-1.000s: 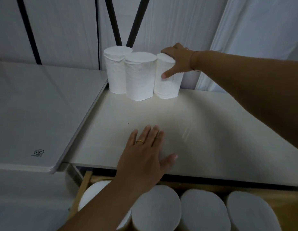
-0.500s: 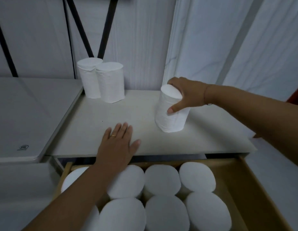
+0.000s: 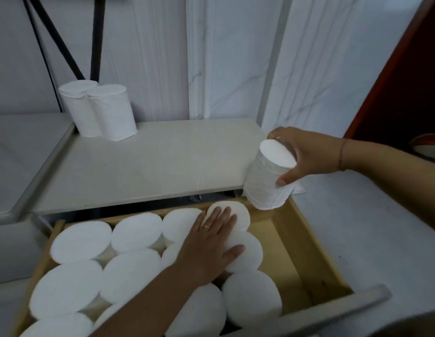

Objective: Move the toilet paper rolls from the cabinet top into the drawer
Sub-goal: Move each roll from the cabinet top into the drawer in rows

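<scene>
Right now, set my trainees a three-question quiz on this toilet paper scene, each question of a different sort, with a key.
1. How many rolls stand on the cabinet top?
2. True or false: the left hand rests flat on rolls in the drawer.
3. The held roll, in the right hand, is: A) in the drawer's left corner, B) at the cabinet's right front corner, above the drawer, C) on the floor.

Key: 1. Two, the standing rolls. 2. True. 3. B.

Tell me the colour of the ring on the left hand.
Gold: a thin band on a finger of the left hand, seen in the head view.
</scene>
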